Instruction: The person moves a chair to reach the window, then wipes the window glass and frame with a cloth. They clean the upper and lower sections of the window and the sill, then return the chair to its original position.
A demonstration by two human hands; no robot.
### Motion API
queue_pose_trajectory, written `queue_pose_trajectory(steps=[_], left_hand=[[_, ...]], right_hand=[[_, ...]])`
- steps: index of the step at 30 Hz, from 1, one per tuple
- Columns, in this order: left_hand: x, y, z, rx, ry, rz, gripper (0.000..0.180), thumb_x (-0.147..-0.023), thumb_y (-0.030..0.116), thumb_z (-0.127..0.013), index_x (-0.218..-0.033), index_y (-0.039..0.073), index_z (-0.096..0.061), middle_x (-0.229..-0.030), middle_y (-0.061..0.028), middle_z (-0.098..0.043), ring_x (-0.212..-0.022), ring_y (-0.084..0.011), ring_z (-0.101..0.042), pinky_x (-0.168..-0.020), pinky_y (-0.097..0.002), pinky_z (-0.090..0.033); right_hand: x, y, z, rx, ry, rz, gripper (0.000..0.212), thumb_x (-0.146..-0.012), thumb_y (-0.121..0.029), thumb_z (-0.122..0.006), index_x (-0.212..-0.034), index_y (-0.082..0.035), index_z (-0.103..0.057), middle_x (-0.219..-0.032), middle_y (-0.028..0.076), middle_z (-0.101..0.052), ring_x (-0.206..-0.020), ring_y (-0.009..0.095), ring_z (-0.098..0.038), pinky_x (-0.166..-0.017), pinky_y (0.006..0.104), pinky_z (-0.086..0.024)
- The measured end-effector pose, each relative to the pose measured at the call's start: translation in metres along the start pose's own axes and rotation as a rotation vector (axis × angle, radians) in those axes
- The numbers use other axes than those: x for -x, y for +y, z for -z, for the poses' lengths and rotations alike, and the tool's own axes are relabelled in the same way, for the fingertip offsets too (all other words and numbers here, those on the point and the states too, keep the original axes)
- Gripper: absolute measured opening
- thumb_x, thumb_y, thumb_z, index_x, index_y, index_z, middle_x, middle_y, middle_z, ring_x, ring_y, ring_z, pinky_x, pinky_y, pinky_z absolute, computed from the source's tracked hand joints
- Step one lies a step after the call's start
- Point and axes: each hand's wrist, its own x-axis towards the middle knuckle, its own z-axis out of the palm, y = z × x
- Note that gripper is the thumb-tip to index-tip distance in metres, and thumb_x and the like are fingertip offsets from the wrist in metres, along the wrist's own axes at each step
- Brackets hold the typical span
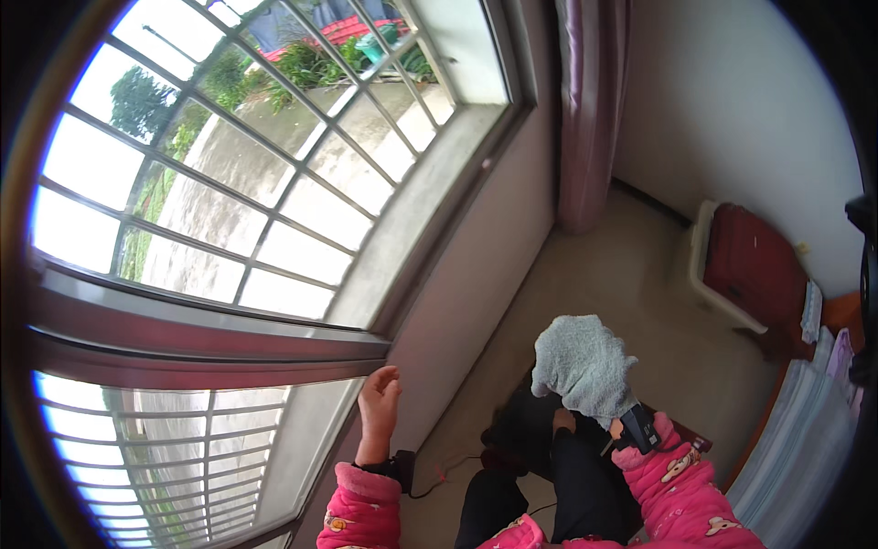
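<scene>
My left hand (378, 407) is raised beside the corner of the window frame (361, 348), at the edge of the lower window sash. Its fingers are curled in toward the thumb; what they grip, if anything, is hidden. On my right, a grey-green terry cloth (583, 366) is bunched over my right hand (618, 428) and covers nearly all of its fingers. The cloth hangs in the air over the floor, away from the glass. Both my sleeves are pink and padded, with dark devices strapped at the wrists.
Metal bars (302, 165) cross the window. A mauve curtain (593, 110) hangs past its far end. A dark red case (754, 265) leans by the right wall near a striped bed (786, 448). Below me are a black seat (526, 425) and a thin cable (444, 476).
</scene>
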Motion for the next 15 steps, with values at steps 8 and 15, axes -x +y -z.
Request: queue_pose_trajectory(steps=[8,15], left_hand=[[0.044,0.177,0.016,-0.577,0.341,-0.844,0.029,-0.079,0.0,-0.063,-0.108,0.0,-0.06,-0.123,-0.0184,-0.055,-0.119,-0.0377,-0.052,-0.099,-0.0426,-0.045],[0.056,0.318,0.096,-0.754,0.708,-1.148,0.035,-0.078,0.005,-0.065,-0.112,0.001,-0.058,-0.134,-0.0173,-0.048,-0.132,-0.039,-0.041,-0.107,-0.0507,-0.035]], right_hand=[[0.0,-0.066,0.136,0.055,-0.11,-0.001,0.025,-0.054,-0.023,-0.07,-0.073,-0.007,-0.073,-0.071,0.017,-0.066,-0.068,0.037,-0.069,-0.06,0.046,-0.057],[-0.041,-0.113,0.21,0.115,0.192,0.143,0.019,-0.054,-0.021,-0.068,-0.068,-0.008,-0.072,-0.069,0.017,-0.066,-0.066,0.035,-0.068,-0.058,0.0433,-0.057]])
